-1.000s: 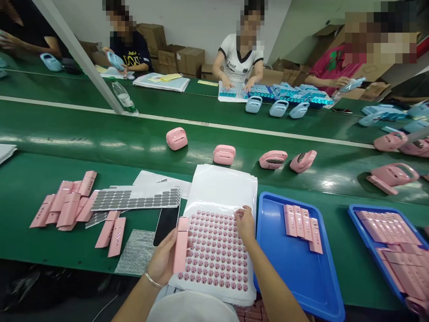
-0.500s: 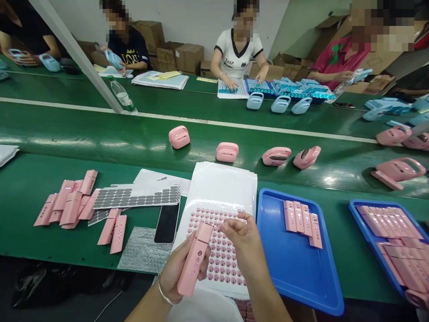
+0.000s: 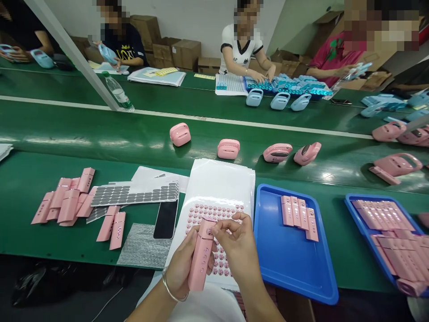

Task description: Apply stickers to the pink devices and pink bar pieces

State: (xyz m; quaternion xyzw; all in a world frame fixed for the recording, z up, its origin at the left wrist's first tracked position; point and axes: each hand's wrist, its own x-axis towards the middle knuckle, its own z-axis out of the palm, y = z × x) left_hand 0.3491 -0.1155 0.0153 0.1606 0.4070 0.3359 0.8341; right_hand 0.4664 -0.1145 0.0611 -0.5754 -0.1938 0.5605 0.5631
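My left hand (image 3: pixel 181 259) is wrapped round a long pink plastic casing (image 3: pixel 198 273) with a column of small buttons, held tilted up over the sheet. Thumb and forefinger of my right hand (image 3: pixel 238 243) are pinched at the casing's upper end, on a small round sticker (image 3: pixel 210 231) lying against its face. Beneath both hands is a white sheet (image 3: pixel 223 179) with rows of round pink stickers, partly covered by my hands. Several like casings (image 3: pixel 69 208) are heaped on the left, and a few more (image 3: pixel 295 212) lie in the blue tray (image 3: pixel 284 277).
A phone (image 3: pixel 166 220) lies under grey label sheets (image 3: pixel 134 194) left of the white sheet. A second blue tray (image 3: pixel 363 223) holds more casings. Pink handled shells (image 3: pixel 228 149) stand along the green belt. Across it, co-workers handle blue parts; a bottle (image 3: pixel 118 93) stands by a post.
My right fingers have come from beside the casing onto its upper end, where a round sticker now shows. The left hand has moved the casing slightly right and turned it more upright.
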